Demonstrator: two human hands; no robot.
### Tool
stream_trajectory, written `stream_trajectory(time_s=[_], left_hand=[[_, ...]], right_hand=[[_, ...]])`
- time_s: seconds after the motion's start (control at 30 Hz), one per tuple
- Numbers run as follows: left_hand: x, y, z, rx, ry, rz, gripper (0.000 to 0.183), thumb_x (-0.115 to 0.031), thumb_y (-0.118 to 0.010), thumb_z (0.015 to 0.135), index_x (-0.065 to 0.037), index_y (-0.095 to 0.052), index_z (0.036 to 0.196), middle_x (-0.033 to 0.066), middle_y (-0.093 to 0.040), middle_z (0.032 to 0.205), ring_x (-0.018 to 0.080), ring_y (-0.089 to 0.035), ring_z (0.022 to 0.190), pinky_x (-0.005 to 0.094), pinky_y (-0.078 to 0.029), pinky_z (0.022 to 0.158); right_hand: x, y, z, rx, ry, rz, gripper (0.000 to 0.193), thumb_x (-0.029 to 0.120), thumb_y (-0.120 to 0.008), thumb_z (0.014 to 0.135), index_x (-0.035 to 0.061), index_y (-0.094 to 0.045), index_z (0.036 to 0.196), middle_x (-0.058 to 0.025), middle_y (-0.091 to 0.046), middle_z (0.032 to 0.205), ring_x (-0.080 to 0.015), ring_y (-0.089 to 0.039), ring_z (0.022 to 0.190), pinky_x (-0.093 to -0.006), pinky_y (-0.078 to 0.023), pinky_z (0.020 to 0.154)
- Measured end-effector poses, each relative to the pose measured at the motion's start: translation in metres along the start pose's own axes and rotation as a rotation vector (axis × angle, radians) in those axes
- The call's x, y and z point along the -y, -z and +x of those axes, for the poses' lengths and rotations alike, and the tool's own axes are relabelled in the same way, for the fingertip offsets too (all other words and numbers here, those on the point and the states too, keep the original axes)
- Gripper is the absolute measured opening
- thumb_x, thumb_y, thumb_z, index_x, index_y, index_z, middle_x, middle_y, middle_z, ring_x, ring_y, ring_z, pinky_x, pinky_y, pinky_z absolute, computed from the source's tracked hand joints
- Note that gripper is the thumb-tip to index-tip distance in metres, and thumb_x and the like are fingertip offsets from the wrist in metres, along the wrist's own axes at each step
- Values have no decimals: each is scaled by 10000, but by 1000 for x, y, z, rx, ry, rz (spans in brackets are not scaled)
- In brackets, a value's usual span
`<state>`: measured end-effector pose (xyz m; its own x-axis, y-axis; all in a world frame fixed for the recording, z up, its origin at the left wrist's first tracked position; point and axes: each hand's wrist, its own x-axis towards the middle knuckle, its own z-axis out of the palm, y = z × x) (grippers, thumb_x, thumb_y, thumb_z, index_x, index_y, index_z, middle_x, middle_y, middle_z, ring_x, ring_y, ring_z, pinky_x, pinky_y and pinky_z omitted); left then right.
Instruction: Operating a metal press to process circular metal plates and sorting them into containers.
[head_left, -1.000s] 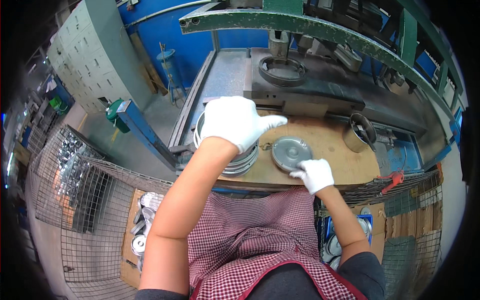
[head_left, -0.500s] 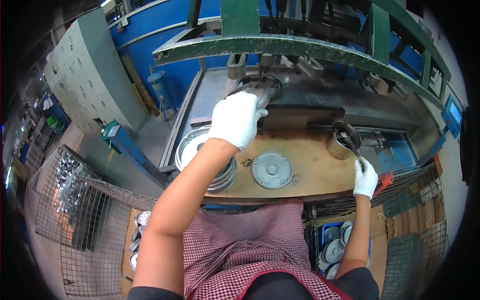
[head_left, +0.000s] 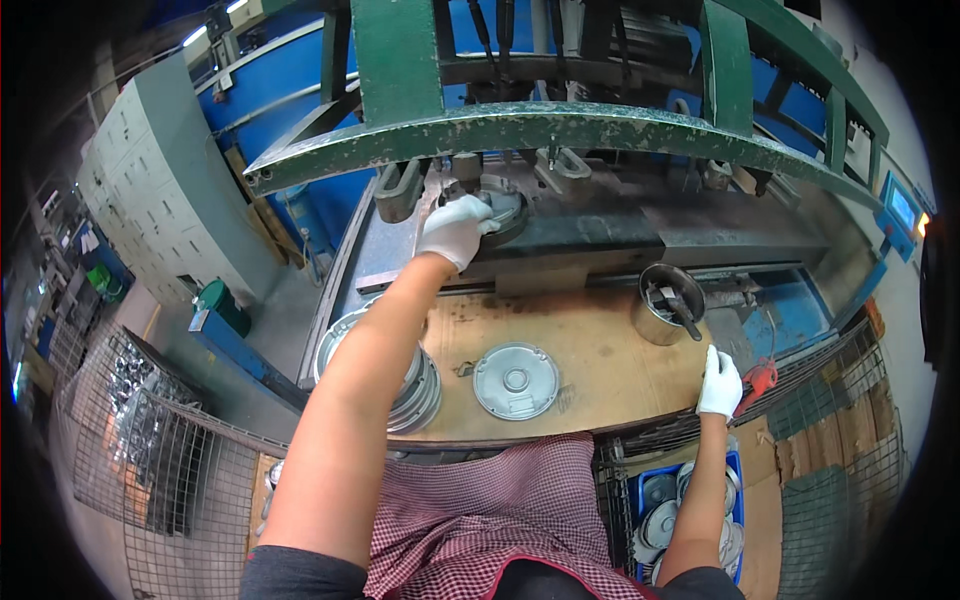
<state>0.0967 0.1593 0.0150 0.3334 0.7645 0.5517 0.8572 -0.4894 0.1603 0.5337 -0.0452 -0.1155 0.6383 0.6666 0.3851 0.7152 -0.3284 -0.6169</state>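
Since the earlier frame, the left hand (head_left: pixel 455 232) has travelled forward, carrying a round metal part (head_left: pixel 503 203) into the dark ring fixture (head_left: pixel 520 222) on the machine bed. The head view has tipped upward too, so more of the green steel frame (head_left: pixel 480 143) shows. The right hand (head_left: pixel 719 384) has stayed near the metal cup (head_left: pixel 655 325), its fingers straighter now.

The round part lies within the ring, partly covered by the white-gloved left hand; whether it is fully seated cannot be told. The left fingers bend over the near side of the part and fixture, and it cannot be told whether they grip or merely touch. The right fingers are released and extended, with nothing visible in them. They point toward the cup, just apart from the black handle (head_left: pixel 687 320) leaning out of it, and a red-handled tool (head_left: pixel 762 378) hangs just beside that hand.

On the wooden tabletop (head_left: pixel 600 350), a grey metal disc (head_left: pixel 515 380) with a raised centre lies flat, well apart from both hands. To its left, a stack of round metal parts (head_left: pixel 418 402) stands partly hidden beneath the left forearm. Below the right forearm, a blue crate (head_left: pixel 737 470) holds more round metal pieces.
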Motion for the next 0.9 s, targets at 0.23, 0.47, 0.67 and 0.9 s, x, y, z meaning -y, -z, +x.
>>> stream_trajectory(time_s=[0.23, 0.47, 0.67, 0.9], left_hand=[[22, 9, -5, -13, -121, -94, 190, -266, -671, 828, -123, -695, 951, 134, -646, 928, 336, -609, 891, 405, -485, 778], [5, -3, -2, 3, 42, 66, 212, -308, -617, 867, -133, -689, 963, 124, -644, 938, 336, -610, 902, 420, -484, 789], [-34, 35, -13, 44, 14, 213, 230, -318, -592, 876, -113, -678, 937, 134, -649, 919, 321, -623, 888, 425, -487, 780], [-113, 94, -131, 230, -359, 17, 287, -366, -576, 884, -95, -662, 923, 123, -615, 749, 302, -620, 717, 411, -486, 635]], right_hand=[[0, 0, -2, -43, 39, 15, 378, 383, -572, 916, 23, -689, 909, -189, -682, 895, -368, -636, 843, -436, -478, 763], [1, -7, -3, -38, -11, -56, 382, 386, -579, 910, 20, -690, 908, -186, -684, 874, -367, -640, 820, -438, -480, 746], [-1, 3, 0, -13, 22, -64, 378, 358, -608, 905, -1, -665, 1010, -163, -677, 833, -284, -644, 761, -372, -480, 721], [-59, 31, 16, -542, -123, 93, 809, 350, -792, 743, -69, -448, 1342, -235, -552, 1278, -331, -564, 1128, -374, -417, 994]])
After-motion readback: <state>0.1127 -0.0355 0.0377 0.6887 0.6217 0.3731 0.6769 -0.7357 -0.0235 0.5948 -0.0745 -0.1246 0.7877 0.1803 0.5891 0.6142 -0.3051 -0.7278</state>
